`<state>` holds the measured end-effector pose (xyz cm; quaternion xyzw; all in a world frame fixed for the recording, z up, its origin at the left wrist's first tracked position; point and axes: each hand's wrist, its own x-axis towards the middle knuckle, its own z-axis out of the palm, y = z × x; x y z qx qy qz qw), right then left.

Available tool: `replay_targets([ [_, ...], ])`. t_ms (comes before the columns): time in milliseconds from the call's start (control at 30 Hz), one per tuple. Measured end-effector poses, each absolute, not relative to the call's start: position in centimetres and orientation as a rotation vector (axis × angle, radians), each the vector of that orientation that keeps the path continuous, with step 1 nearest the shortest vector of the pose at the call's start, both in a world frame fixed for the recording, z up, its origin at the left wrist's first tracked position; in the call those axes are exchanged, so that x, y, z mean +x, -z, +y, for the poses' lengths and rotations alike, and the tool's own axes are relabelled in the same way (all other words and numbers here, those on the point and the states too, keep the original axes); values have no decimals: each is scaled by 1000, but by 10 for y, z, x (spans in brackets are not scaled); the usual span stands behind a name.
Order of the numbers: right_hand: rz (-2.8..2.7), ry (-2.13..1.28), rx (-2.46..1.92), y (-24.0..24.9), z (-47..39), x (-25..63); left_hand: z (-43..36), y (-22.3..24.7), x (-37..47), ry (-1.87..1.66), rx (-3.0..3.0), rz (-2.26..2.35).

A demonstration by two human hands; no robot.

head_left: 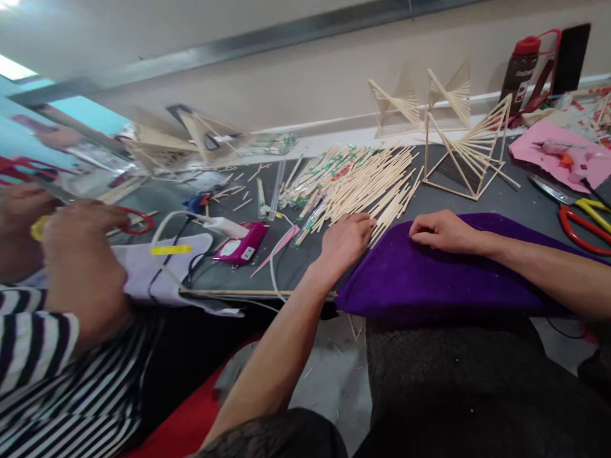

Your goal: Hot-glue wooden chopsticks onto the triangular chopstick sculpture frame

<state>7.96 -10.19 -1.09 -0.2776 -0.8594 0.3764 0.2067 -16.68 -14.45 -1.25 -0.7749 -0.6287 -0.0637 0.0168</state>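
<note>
My left hand [348,238] lies at the near end of a loose pile of thin wooden sticks [372,181], its fingers spread a little and touching the stick ends. I see no stick gripped in it. To its right, my right hand [439,230] rests over a purple cloth [382,280] at the table edge. Its fingers are curled in towards the thumb, and whatever may be between them is hidden. Behind that hand stands an open frame of fanned wooden sticks [470,152].
Two similar stick frames stand by the wall, one a twisted stick frame [396,105]. Red-and-yellow-handled scissors [580,219] and a pink sheet [558,146] lie right. A magenta power strip [243,245] with white cable is left, beside a co-worker's hand [81,222] near red-handled scissors [140,219].
</note>
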Motion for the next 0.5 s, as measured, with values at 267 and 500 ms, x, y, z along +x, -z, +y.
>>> replay_targets([
  [267, -2406, -1040, -793, 11, -103, 80, -100, 23, -169, 279, -2359, -1985],
  [500, -2435, -996, -752, 13, -101, 78, -104, 30, -164, 223, -2423, -1917],
])
